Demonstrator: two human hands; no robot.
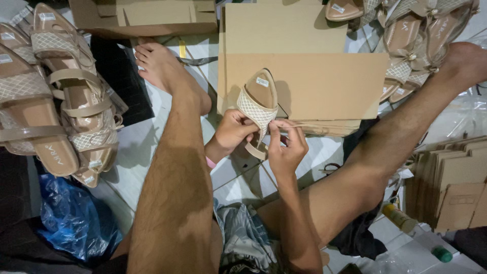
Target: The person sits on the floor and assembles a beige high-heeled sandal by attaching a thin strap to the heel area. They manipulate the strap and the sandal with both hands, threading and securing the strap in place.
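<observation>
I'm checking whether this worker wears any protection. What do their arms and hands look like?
Both arms are bare, with no sleeves reaching the forearms. The left hand and right hand are gloveless. A thin pink band circles the left wrist. No rings or watch are visible.

The sandal (258,104) is beige, with a smooth tan insole and a wide woven lattice band across its front. A small white sticker sits on the insole near the heel end. It stands tilted, heel end up and away, sole facing the cardboard behind it. A thin beige strap (255,150) loops loose below the band. It is held in the air between both legs, above the tiled floor.
</observation>
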